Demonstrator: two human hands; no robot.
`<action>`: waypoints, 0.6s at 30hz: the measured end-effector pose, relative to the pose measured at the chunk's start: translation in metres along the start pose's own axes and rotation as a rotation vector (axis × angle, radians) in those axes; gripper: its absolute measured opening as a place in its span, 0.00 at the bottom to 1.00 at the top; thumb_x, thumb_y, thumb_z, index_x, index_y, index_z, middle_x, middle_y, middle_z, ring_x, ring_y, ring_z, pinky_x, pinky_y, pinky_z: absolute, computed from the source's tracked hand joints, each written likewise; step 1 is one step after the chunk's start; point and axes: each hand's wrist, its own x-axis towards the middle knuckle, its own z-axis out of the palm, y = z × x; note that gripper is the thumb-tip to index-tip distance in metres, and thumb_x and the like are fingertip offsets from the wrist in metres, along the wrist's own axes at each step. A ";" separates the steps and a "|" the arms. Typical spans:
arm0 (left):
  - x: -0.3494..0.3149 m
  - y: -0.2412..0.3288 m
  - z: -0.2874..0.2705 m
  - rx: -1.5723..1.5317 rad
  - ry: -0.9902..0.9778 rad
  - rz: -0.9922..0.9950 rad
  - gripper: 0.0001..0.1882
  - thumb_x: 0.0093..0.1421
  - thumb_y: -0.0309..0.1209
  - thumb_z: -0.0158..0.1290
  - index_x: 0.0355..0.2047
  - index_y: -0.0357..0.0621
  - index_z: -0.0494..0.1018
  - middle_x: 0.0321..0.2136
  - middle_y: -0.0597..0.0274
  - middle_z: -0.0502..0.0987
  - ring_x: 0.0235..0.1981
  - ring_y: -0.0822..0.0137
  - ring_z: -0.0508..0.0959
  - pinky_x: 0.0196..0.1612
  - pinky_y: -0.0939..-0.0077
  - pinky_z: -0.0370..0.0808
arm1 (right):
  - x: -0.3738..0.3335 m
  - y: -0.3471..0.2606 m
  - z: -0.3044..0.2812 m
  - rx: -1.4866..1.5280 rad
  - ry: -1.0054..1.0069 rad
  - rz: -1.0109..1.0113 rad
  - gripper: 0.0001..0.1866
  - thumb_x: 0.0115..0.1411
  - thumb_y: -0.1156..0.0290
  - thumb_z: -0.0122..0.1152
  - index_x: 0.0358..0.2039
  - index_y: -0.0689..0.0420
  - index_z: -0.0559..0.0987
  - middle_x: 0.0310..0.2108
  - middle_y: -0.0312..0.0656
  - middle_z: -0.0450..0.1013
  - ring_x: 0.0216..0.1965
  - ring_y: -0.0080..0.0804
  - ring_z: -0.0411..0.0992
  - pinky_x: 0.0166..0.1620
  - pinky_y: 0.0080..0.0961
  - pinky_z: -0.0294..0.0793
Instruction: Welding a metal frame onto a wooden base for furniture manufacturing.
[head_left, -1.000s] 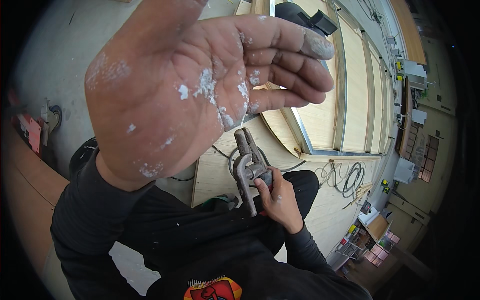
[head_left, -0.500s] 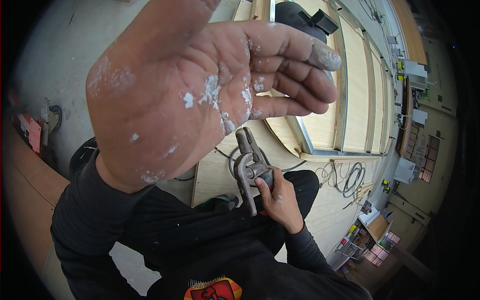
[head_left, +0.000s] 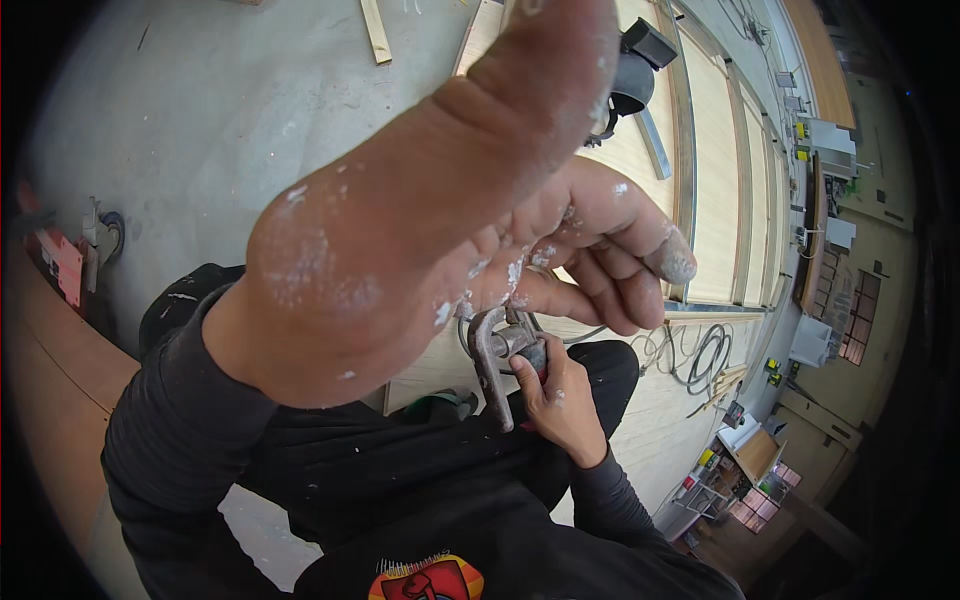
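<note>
Large in front of me, my left hand (head_left: 400, 260) is raised with the thumb stretched out and the fingers loosely curled. Nothing is in it, and white flecks mark the skin. Lower down and to the right, my right hand (head_left: 565, 405) is wrapped round a dark grip with a bit of red on it. The grip belongs to a worn, dusty metal tool with a curved bar (head_left: 487, 360); its exact kind is unclear. My left fingers cover the tool's far end from view, without my being able to tell whether they touch it.
Beyond the hands lies a pale panel with metal ribs (head_left: 690, 200), a black rounded object (head_left: 633, 85) upon it. Coiled cable (head_left: 710, 355) rests to the right. A wood strip (head_left: 376, 30) lies far off. Left are a red metal piece (head_left: 68, 265) and a brown board (head_left: 60, 370).
My left hand has turned from palm showing to thumb side showing and shifted right and down, over the tool's far end. The black object shows farther right. My right hand keeps its place.
</note>
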 end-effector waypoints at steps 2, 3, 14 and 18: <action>0.006 -0.005 -0.004 0.009 -0.039 0.022 0.20 0.62 0.38 0.55 0.47 0.35 0.74 0.37 0.60 0.80 0.42 0.69 0.79 0.53 0.77 0.74 | 0.001 0.002 0.002 0.035 0.002 -0.008 0.20 0.65 0.63 0.57 0.48 0.66 0.70 0.24 0.55 0.74 0.26 0.52 0.76 0.31 0.37 0.71; 0.009 -0.008 -0.006 0.022 -0.087 0.052 0.20 0.62 0.38 0.55 0.47 0.34 0.74 0.39 0.59 0.80 0.43 0.69 0.79 0.52 0.77 0.75 | 0.000 -0.001 0.000 0.062 0.013 -0.016 0.20 0.65 0.63 0.57 0.48 0.66 0.70 0.24 0.55 0.74 0.26 0.52 0.75 0.31 0.37 0.71; -0.013 -0.039 -0.022 -0.144 -0.313 0.720 0.66 0.52 0.77 0.06 0.57 0.23 0.65 0.47 0.42 0.73 0.52 0.53 0.74 0.62 0.56 0.63 | 0.001 -0.011 -0.010 0.115 -0.069 -0.035 0.19 0.61 0.67 0.62 0.48 0.64 0.71 0.19 0.51 0.70 0.21 0.49 0.72 0.28 0.35 0.70; -0.020 -0.022 -0.028 0.031 -0.136 0.787 0.59 0.60 0.71 0.13 0.59 0.20 0.58 0.48 0.37 0.72 0.54 0.51 0.73 0.62 0.56 0.64 | 0.001 0.000 0.001 0.117 -0.062 -0.064 0.18 0.63 0.66 0.60 0.47 0.63 0.70 0.14 0.45 0.67 0.17 0.40 0.70 0.25 0.31 0.66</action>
